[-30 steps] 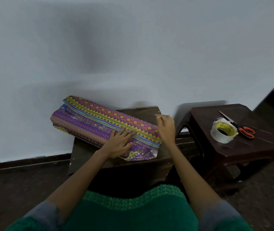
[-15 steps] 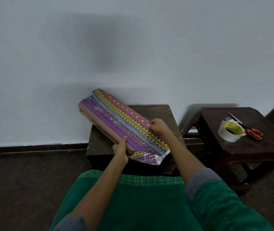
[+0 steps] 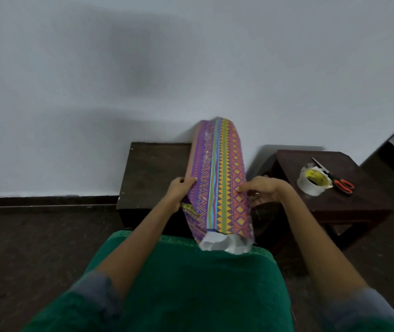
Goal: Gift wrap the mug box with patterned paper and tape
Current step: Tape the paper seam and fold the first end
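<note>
The mug box is hidden inside a long tube of purple, orange and yellow patterned paper point(image 3: 219, 173) that points from the wall toward me over a dark wooden stool point(image 3: 152, 168). The paper's near end is open and shows its white inside. My left hand point(image 3: 179, 190) grips the tube's left side, thumb on top. My right hand point(image 3: 263, 188) holds the right side with its fingertips on the pattern. A roll of clear tape point(image 3: 313, 182) lies on a second stool point(image 3: 358, 202) to the right.
Orange-handled scissors point(image 3: 337, 180) lie beside the tape roll. A plain white wall point(image 3: 191, 68) stands right behind both stools. My lap in green cloth point(image 3: 191, 283) fills the foreground, under the tube's near end. The floor around is dark.
The wrapped tube has been swung round from lying slanted to the left across the stool to pointing straight away from me. Both hands moved to grip its sides.
</note>
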Demonstrator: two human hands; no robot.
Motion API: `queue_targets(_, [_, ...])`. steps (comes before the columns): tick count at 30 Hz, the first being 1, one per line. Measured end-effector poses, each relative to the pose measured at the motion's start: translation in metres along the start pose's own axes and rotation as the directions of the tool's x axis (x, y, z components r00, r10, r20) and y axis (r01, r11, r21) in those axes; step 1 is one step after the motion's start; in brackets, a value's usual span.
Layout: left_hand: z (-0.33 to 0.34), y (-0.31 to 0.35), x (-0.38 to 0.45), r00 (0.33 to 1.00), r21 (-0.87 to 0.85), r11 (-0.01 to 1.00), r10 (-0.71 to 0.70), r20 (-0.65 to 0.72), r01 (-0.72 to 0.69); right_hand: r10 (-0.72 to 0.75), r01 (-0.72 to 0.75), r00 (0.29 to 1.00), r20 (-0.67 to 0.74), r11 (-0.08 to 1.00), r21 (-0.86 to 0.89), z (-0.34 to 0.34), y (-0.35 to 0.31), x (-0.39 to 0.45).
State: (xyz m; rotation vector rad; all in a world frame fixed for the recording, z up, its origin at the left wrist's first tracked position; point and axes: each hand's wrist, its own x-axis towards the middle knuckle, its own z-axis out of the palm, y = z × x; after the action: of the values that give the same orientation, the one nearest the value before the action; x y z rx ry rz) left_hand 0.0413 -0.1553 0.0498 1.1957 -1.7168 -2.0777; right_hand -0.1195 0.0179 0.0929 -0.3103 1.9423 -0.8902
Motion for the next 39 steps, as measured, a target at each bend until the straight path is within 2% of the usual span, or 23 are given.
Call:
queue_targets(4, [-0.019,0.04,0.039,0.993,0.377,0.924,0.014,0.117,-0.058,0.004,0.007,0.999,-0.032,0.944,0.329,0.035,0.018,0.012])
queue_targets(7, [-0.034,0.065,0.069,0.988,0.611,0.785,0.004,0.152,-0.097,-0.009,0.037,0.998,-0.06,0.871,0.489,0.07,0.01,0.029])
queue_targets(9, [-0.041,0.075,0.086,0.988,0.696,0.71,-0.001,0.157,-0.11,-0.02,0.061,0.997,-0.079,0.828,0.557,0.09,0.002,0.039])
queue_targets(14, [-0.05,0.087,0.125,0.987,0.795,0.586,0.109,0.115,-0.157,0.017,0.078,0.992,-0.122,0.679,0.73,0.129,-0.019,0.071])
queue_targets(17, [-0.044,0.088,0.141,0.972,0.805,0.545,0.16,0.174,-0.234,0.06,0.034,0.995,-0.085,0.59,0.807,0.149,-0.026,0.078])
queue_targets(20, [-0.041,0.087,0.162,0.956,0.834,0.468,0.157,0.247,-0.292,0.101,-0.04,0.995,-0.021,0.56,0.828,0.155,-0.035,0.087])
queue_targets(23, [-0.048,0.09,0.169,0.957,0.876,0.392,0.181,0.228,-0.282,0.113,-0.041,0.993,-0.03,0.576,0.816,0.153,-0.043,0.093])
queue_targets(24, [-0.051,0.09,0.165,0.943,0.859,0.417,0.272,0.192,-0.296,0.117,-0.039,0.992,-0.036,0.585,0.81,0.152,-0.046,0.095])
queue_targets(25, [-0.055,0.087,0.156,0.911,0.803,0.503,0.397,0.116,-0.321,0.13,-0.046,0.991,-0.041,0.603,0.797,0.154,-0.047,0.097])
queue_targets(26, [-0.057,0.082,0.141,0.86,0.696,0.622,0.511,-0.015,-0.358,0.143,-0.055,0.989,-0.047,0.635,0.77,0.155,-0.049,0.095])
queue_targets(27, [-0.058,0.073,0.123,0.781,0.573,0.711,0.596,-0.184,-0.407,0.145,-0.055,0.988,-0.062,0.683,0.728,0.157,-0.05,0.094])
queue_targets(28, [-0.058,0.061,0.102,0.682,0.459,0.759,0.635,-0.363,-0.462,0.123,-0.026,0.987,-0.105,0.761,0.648,0.16,-0.053,0.09])
queue_targets(29, [-0.056,0.044,0.082,0.579,0.382,0.766,0.641,-0.503,-0.517,0.049,0.05,0.981,-0.19,0.875,0.481,0.162,-0.056,0.087])
queue_targets(30, [-0.053,0.023,0.062,0.5,0.344,0.754,0.639,-0.585,-0.56,-0.086,0.153,0.951,-0.297,0.966,0.21,0.165,-0.057,0.083])
queue_targets(31, [-0.048,0.001,0.046,0.462,0.32,0.743,0.633,-0.621,-0.587,-0.271,0.248,0.877,-0.396,0.963,-0.109,0.167,-0.059,0.08])
queue_targets(32, [-0.04,-0.022,0.034,0.469,0.297,0.747,0.623,-0.626,-0.595,-0.457,0.31,0.765,-0.453,0.879,-0.362,0.168,-0.062,0.077])
queue_targets(34, [-0.026,-0.06,0.018,0.558,0.255,0.804,0.565,-0.608,-0.537,-0.672,0.392,0.583,-0.457,0.725,-0.566,0.17,-0.072,0.074])
queue_targets(35, [-0.02,-0.073,0.016,0.61,0.225,0.838,0.521,-0.597,-0.497,-0.731,0.393,0.535,-0.424,0.659,-0.641,0.168,-0.076,0.078])
queue_targets(36, [-0.015,-0.081,0.015,0.66,0.188,0.868,0.476,-0.581,-0.46,-0.765,0.345,0.524,-0.374,0.593,-0.728,0.166,-0.08,0.084])
queue_targets(37, [-0.011,-0.083,0.017,0.709,0.158,0.893,0.433,-0.556,-0.421,-0.764,0.278,0.559,-0.322,0.539,-0.795,0.162,-0.08,0.094])
queue_targets(39, [-0.008,-0.079,0.024,0.786,0.154,0.918,0.392,-0.478,-0.365,-0.671,0.184,0.696,-0.256,0.511,-0.84,0.153,-0.079,0.107])
